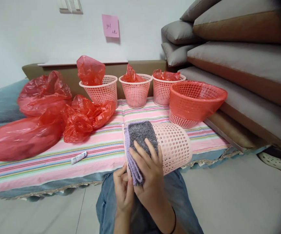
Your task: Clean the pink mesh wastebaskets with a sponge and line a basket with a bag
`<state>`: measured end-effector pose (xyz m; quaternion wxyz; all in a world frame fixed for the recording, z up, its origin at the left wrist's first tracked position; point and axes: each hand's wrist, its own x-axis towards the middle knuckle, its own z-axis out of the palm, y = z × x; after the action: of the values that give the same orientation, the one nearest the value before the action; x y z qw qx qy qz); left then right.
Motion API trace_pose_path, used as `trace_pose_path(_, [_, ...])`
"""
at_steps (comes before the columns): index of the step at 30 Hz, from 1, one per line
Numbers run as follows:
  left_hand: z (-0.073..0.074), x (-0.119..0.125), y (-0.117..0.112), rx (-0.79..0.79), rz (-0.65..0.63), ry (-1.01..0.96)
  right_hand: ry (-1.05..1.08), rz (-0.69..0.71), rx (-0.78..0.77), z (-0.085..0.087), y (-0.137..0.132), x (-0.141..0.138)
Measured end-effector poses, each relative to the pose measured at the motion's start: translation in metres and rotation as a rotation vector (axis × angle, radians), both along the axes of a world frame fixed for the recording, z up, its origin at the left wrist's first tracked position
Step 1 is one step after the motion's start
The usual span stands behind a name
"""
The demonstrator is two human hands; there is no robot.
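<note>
A pale pink plastic basket (173, 146) with a mesh of holes lies on its side across my lap, its rim to the left. A folded grey cloth (142, 131) with a lavender edge covers the part of its side near the rim. My right hand (150, 167) holds this cloth flat against the basket, its fingers spread over the cloth. At the rim's near end, my left hand (124, 188) is closed with bent fingers gripping the basket's edge. The inside of the basket and part of the left fingertips are hidden.
Red plastic bags (40, 120) lie at the left on a striped cloth (101, 152), near a white stick-like device (79, 158). Several similar baskets (135, 94) stand behind; one (196, 100) has a red bag over its rim. Cushions (242, 65) are stacked at the right.
</note>
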<state>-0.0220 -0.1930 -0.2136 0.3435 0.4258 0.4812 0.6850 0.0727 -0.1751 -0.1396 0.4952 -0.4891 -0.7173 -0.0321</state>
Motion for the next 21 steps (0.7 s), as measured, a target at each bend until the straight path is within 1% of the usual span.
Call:
trace_pose_path(2, [0.007, -0.003, 0.003, 0.005, 0.024, 0.064, 0.003, -0.004, -0.001, -0.001, -0.001, -0.006])
trace_pose_path(3, [0.014, -0.003, 0.005, -0.018, 0.020, 0.086, 0.003, -0.005, -0.007, -0.002, -0.001, -0.006])
trace_pose_path(5, [0.033, 0.001, 0.009, -0.083, 0.010, 0.109, 0.005, -0.008, -0.018, -0.002, -0.001, -0.003])
trace_pose_path(6, [0.043, 0.004, 0.012, -0.119, -0.019, 0.103, 0.012, -0.007, -0.019, -0.002, -0.002, -0.001])
trace_pose_path(8, [0.061, 0.008, 0.016, -0.126, -0.077, 0.148, 0.022, 0.000, -0.024, -0.001, -0.002, 0.003])
trace_pose_path(10, [0.070, 0.010, 0.019, -0.101, -0.103, 0.216, 0.030, 0.011, -0.027, -0.001, -0.004, 0.005])
trace_pose_path(12, [0.072, 0.009, 0.021, -0.091, -0.104, 0.256, 0.031, 0.027, -0.034, 0.000, -0.004, 0.006])
trace_pose_path(14, [0.070, 0.008, 0.020, -0.094, -0.094, 0.262, 0.032, 0.036, -0.043, 0.000, -0.005, 0.006])
trace_pose_path(21, [0.066, 0.008, 0.019, -0.108, -0.069, 0.231, 0.011, 0.050, -0.073, 0.003, -0.004, 0.010])
